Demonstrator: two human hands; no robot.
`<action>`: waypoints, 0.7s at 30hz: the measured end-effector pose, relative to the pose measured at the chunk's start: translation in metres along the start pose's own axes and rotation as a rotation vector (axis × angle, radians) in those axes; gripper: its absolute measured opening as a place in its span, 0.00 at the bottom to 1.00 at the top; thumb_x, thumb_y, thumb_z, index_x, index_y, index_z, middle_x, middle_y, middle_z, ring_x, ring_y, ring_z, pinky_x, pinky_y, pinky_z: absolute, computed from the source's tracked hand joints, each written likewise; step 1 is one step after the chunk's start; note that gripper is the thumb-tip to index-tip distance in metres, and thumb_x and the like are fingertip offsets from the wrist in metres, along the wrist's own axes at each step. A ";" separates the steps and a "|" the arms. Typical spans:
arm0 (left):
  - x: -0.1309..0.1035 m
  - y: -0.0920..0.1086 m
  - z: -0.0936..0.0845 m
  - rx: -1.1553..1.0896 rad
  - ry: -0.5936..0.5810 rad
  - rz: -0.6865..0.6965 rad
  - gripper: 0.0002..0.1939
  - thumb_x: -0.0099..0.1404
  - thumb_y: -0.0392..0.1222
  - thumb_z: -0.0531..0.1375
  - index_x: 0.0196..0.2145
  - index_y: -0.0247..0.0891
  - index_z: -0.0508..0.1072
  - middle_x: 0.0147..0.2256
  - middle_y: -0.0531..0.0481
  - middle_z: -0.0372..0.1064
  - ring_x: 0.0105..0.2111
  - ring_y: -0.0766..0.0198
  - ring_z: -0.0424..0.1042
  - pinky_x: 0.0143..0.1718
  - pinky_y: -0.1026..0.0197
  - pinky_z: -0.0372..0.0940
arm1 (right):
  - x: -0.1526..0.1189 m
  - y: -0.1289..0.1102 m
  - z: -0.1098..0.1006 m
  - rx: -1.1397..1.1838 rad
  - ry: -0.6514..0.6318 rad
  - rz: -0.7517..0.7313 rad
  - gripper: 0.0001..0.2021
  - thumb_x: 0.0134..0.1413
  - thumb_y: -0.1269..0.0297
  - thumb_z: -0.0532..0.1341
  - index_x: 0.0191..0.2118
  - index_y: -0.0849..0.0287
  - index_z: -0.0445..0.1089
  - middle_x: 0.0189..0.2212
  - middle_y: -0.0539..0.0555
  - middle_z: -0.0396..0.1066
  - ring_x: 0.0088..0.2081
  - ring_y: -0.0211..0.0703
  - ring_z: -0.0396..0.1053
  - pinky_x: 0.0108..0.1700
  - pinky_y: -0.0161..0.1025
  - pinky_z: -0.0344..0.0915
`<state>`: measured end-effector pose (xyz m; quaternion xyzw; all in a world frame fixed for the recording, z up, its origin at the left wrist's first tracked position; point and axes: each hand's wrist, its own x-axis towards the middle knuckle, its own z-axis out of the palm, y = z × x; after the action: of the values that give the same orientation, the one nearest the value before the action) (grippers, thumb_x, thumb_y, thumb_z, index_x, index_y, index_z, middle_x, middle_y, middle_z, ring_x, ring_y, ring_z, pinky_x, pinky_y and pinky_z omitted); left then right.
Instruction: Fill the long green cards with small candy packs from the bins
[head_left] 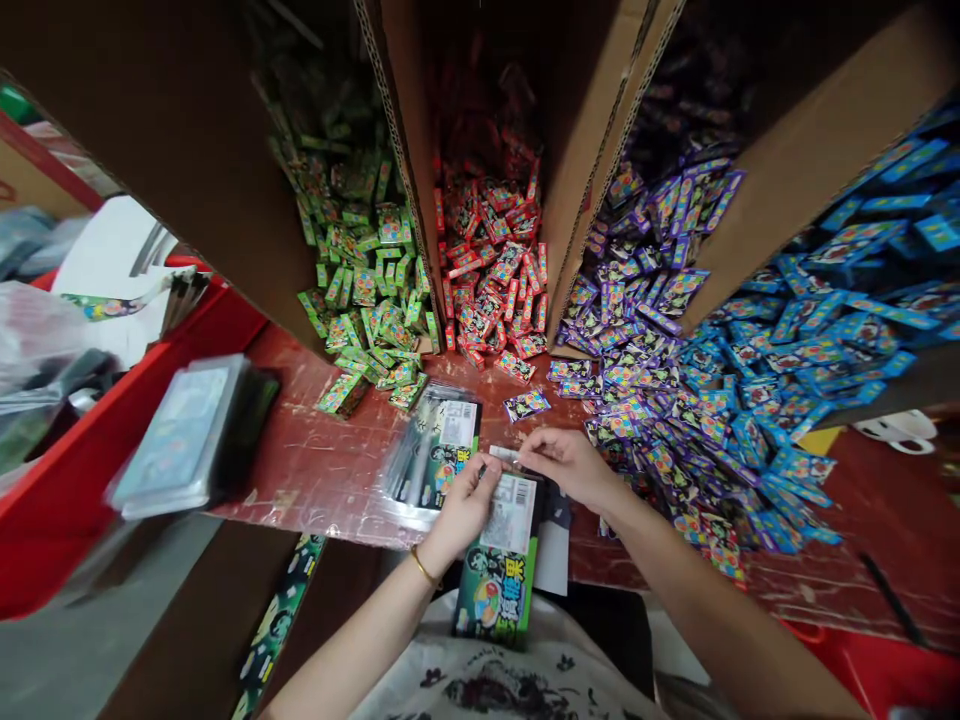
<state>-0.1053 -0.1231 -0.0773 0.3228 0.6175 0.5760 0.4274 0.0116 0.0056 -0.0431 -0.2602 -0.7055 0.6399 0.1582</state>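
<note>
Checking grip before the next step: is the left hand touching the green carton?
Touching. The head view shows the left hand resting its fingers on the top of the green carton.

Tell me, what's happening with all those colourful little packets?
A person sits at a red table with both hands on a green box. The left hand steadies its top edge, and the right hand pinches something small just above it. Behind stand open cardboard boxes spilling small packets: green packets, red packets, purple packets and blue packets.

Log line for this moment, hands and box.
left hand: steadies green box | right hand: pinches small packet over it | purple packets: nearest right hand
</note>
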 end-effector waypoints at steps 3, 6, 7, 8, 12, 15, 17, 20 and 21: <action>0.000 -0.002 0.000 -0.013 0.003 0.003 0.14 0.65 0.51 0.52 0.28 0.38 0.63 0.26 0.54 0.60 0.28 0.65 0.61 0.33 0.64 0.59 | 0.001 -0.004 0.004 -0.050 -0.051 -0.002 0.07 0.46 0.61 0.63 0.25 0.59 0.70 0.23 0.49 0.68 0.25 0.37 0.64 0.29 0.34 0.59; -0.001 -0.002 0.000 -0.012 0.002 0.008 0.13 0.65 0.50 0.52 0.29 0.38 0.64 0.27 0.54 0.60 0.29 0.65 0.61 0.35 0.64 0.59 | 0.000 0.001 0.007 -0.102 -0.051 0.004 0.05 0.45 0.63 0.63 0.24 0.59 0.71 0.20 0.48 0.66 0.22 0.35 0.60 0.25 0.33 0.55; -0.001 -0.002 0.000 -0.009 0.004 0.010 0.13 0.65 0.50 0.52 0.29 0.38 0.64 0.27 0.54 0.60 0.30 0.65 0.61 0.35 0.63 0.59 | 0.000 0.003 0.008 -0.108 -0.046 0.015 0.05 0.44 0.64 0.64 0.24 0.59 0.71 0.19 0.47 0.66 0.21 0.35 0.59 0.24 0.33 0.54; -0.001 -0.002 0.000 -0.005 0.007 0.013 0.13 0.65 0.50 0.52 0.29 0.38 0.64 0.28 0.54 0.61 0.30 0.65 0.61 0.36 0.63 0.59 | 0.000 0.005 0.009 -0.102 -0.038 0.035 0.05 0.43 0.64 0.65 0.24 0.59 0.72 0.18 0.47 0.65 0.20 0.35 0.59 0.23 0.33 0.53; -0.003 0.001 0.003 0.014 0.030 0.035 0.13 0.65 0.50 0.52 0.30 0.38 0.64 0.29 0.53 0.61 0.32 0.64 0.62 0.38 0.62 0.59 | -0.003 0.011 0.010 0.110 -0.002 0.175 0.07 0.37 0.64 0.68 0.24 0.60 0.72 0.20 0.47 0.68 0.23 0.35 0.63 0.28 0.34 0.57; -0.006 0.004 0.008 0.062 0.067 0.096 0.13 0.56 0.48 0.62 0.32 0.38 0.64 0.31 0.52 0.63 0.35 0.62 0.64 0.40 0.62 0.59 | -0.002 0.016 0.013 0.480 -0.117 0.371 0.09 0.35 0.66 0.68 0.28 0.60 0.72 0.24 0.48 0.71 0.26 0.36 0.66 0.31 0.33 0.60; -0.005 0.008 0.008 0.081 0.093 0.128 0.16 0.52 0.45 0.66 0.33 0.38 0.64 0.32 0.52 0.65 0.35 0.62 0.66 0.40 0.61 0.61 | 0.001 0.023 0.018 0.719 -0.221 0.491 0.14 0.34 0.68 0.68 0.34 0.60 0.73 0.28 0.49 0.73 0.27 0.36 0.68 0.32 0.33 0.61; 0.003 0.021 -0.008 0.060 0.117 0.141 0.15 0.55 0.45 0.64 0.35 0.39 0.63 0.30 0.53 0.65 0.32 0.63 0.68 0.36 0.62 0.63 | 0.005 0.034 0.031 0.916 -0.218 0.480 0.18 0.37 0.63 0.68 0.38 0.60 0.71 0.33 0.53 0.75 0.32 0.41 0.71 0.36 0.36 0.63; 0.009 0.028 -0.016 0.053 0.136 0.153 0.15 0.56 0.46 0.63 0.37 0.40 0.62 0.30 0.54 0.65 0.31 0.63 0.68 0.34 0.62 0.63 | 0.006 0.037 0.037 0.932 -0.207 0.447 0.18 0.40 0.56 0.66 0.39 0.61 0.71 0.33 0.54 0.75 0.34 0.43 0.71 0.37 0.38 0.64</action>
<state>-0.1262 -0.1181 -0.0517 0.3402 0.6337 0.6110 0.3306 -0.0073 -0.0195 -0.0848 -0.2419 -0.2854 0.9262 0.0465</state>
